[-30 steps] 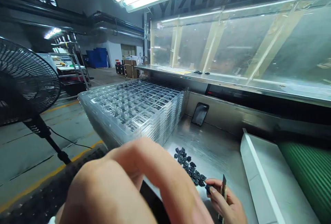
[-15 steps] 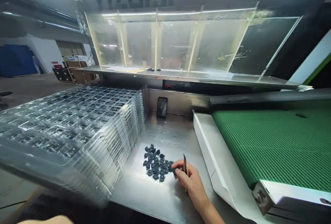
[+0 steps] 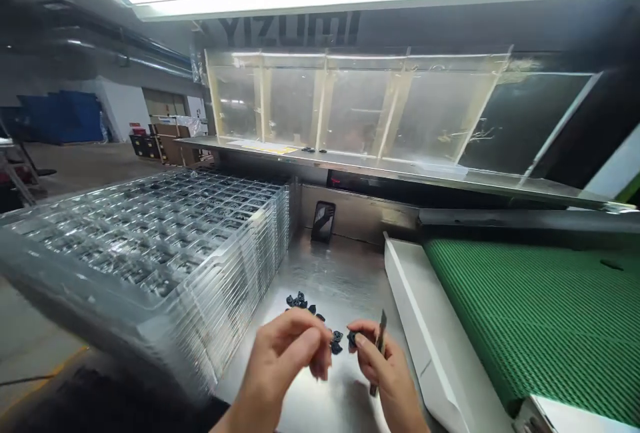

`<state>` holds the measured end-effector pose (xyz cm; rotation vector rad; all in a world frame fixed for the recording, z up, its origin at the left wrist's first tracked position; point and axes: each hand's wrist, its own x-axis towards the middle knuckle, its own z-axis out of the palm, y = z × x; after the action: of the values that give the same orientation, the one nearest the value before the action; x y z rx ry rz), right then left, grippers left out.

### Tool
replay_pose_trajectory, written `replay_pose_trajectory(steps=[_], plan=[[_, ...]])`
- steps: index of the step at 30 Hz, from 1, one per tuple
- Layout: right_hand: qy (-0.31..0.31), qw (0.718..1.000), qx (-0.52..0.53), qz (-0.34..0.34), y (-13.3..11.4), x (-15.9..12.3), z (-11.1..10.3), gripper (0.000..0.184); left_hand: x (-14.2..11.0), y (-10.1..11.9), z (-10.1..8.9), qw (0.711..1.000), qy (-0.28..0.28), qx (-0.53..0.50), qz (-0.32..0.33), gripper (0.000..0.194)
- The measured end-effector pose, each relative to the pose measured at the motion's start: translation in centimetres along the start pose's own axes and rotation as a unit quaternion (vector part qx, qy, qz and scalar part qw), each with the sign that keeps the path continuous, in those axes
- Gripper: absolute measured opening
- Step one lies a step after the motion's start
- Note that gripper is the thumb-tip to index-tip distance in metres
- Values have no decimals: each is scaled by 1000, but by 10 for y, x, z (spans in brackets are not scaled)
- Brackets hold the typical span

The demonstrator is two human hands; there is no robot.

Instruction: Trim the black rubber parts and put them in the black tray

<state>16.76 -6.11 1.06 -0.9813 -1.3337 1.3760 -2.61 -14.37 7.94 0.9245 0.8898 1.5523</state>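
Both hands hover just above a steel table (image 3: 330, 273), over a heap of small black parts (image 3: 300, 301). My left hand (image 3: 287, 353) is curled, its fingertips pinched near a black part (image 3: 336, 342). My right hand (image 3: 383, 363) pinches another small black part (image 3: 353, 338) at thumb and forefinger and also holds a thin blade-like tool (image 3: 380, 346) that stands upright between its fingers. The two hands are almost touching.
A tall stack of clear compartment trays (image 3: 165, 239) fills the left side of the table. A white side rail (image 3: 425, 326) and a green ribbed conveyor belt (image 3: 525, 313) lie on the right. A phone (image 3: 323, 221) leans on the back wall under a clear guard.
The view swung right and settled on the table. My left hand came in from the lower left beside my right hand, which lifted off the pile with a black part.
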Motion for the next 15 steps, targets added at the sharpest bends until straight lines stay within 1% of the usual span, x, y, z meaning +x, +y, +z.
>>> replay_pose_trajectory(steps=[2, 3, 5, 6, 8, 10, 11, 13, 15], plan=[[25, 997, -56, -44, -9, 1, 2, 52, 21, -25, 5, 998, 13, -38, -56, 30], [38, 991, -100, -76, -14, 2, 3, 48, 31, -36, 8, 993, 25, -64, -93, 30], [54, 965, -201, -158, -22, 8, 7, 37, 49, -53, 14, 983, 41, -101, -146, 31], [53, 944, -252, -205, -25, 11, 9, 31, 56, -59, 18, 981, 37, -108, -157, 33], [40, 890, -336, -304, -31, 21, 13, 22, 68, -65, 25, 984, 5, -105, -146, 42], [32, 828, -400, -391, -35, 31, 18, 26, 78, -65, 32, 987, -20, -110, -120, 51], [36, 798, -428, -423, -37, 37, 20, 29, 83, -64, 35, 987, -22, -117, -107, 53], [57, 747, -473, -464, -40, 47, 24, 31, 92, -62, 39, 987, -6, -139, -79, 52], [77, 712, -501, -485, -42, 55, 28, 29, 98, -60, 41, 985, 13, -162, -57, 49]])
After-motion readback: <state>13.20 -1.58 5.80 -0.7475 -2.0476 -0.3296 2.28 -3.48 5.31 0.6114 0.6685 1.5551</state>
